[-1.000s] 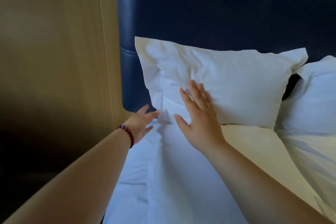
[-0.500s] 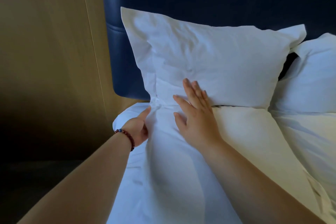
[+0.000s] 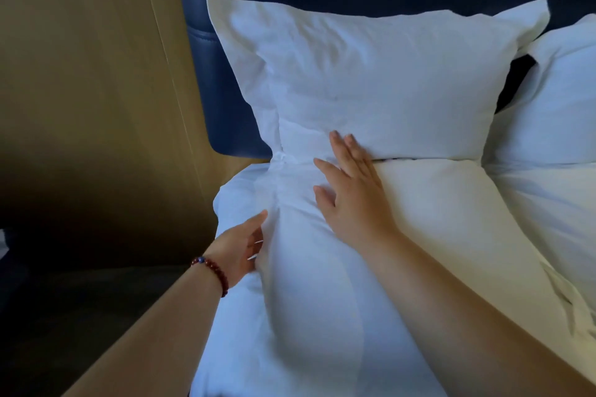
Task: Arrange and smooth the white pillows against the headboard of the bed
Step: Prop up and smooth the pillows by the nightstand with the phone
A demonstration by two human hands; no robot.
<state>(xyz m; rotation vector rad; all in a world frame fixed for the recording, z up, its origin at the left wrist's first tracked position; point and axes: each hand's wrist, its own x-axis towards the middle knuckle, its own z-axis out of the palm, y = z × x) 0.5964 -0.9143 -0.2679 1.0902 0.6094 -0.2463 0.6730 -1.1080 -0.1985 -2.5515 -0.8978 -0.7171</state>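
A wooden wall panel (image 3: 96,74) runs along the left edge of the dark blue headboard (image 3: 225,90), and a second pillow (image 3: 554,100) leans on the headboard's right part, nothing covering either. The white pillow (image 3: 371,74) stands upright against the headboard, long axis level along it, face turned away from it. In front of the headboard, the right hand (image 3: 351,193) lies flat, fingers spread, across this pillow's lower edge and the white bedding (image 3: 306,300), while the left hand (image 3: 240,245), fingers straight, presses the bedding's left fold

Right hand (image 3: 354,203) flat, fingertips (image 3: 336,142) on upright pillow (image 3: 387,80); left hand (image 3: 240,250) touching bedding (image 3: 306,316) edge.
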